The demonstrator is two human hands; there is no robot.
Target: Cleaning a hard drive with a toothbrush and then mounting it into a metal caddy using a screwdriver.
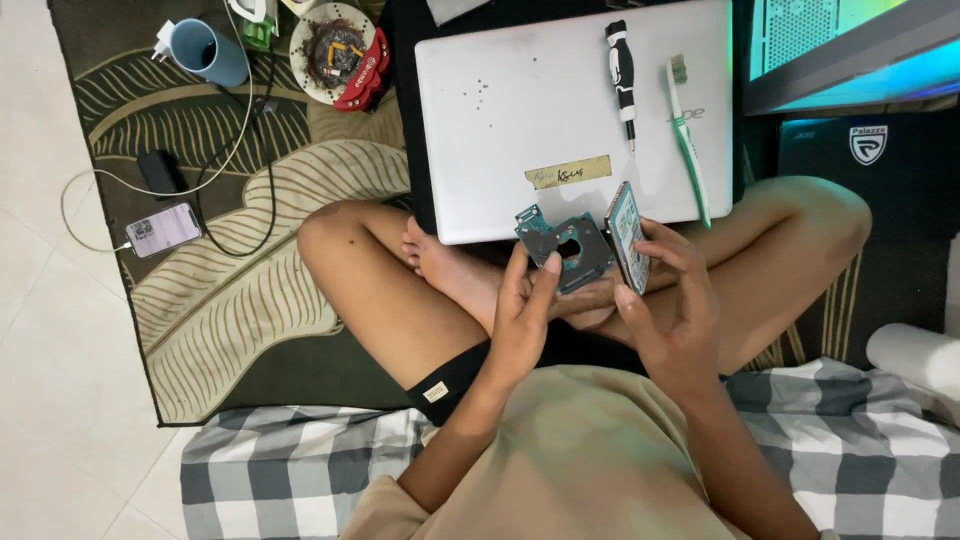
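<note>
The left hand [522, 320] pinches the circuit board [565, 248] flat by its near edge, while the right hand [672, 300] grips the hard drive [627, 236] upright just beside it.

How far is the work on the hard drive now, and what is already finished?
Done: the circuit board is already off the hard drive; the two are separate parts. In hand: the left hand holds the board, the right hand holds the drive tilted on edge. Left: the screwdriver and toothbrush lie unused on the closed laptop; the parts are not rejoined.
</note>
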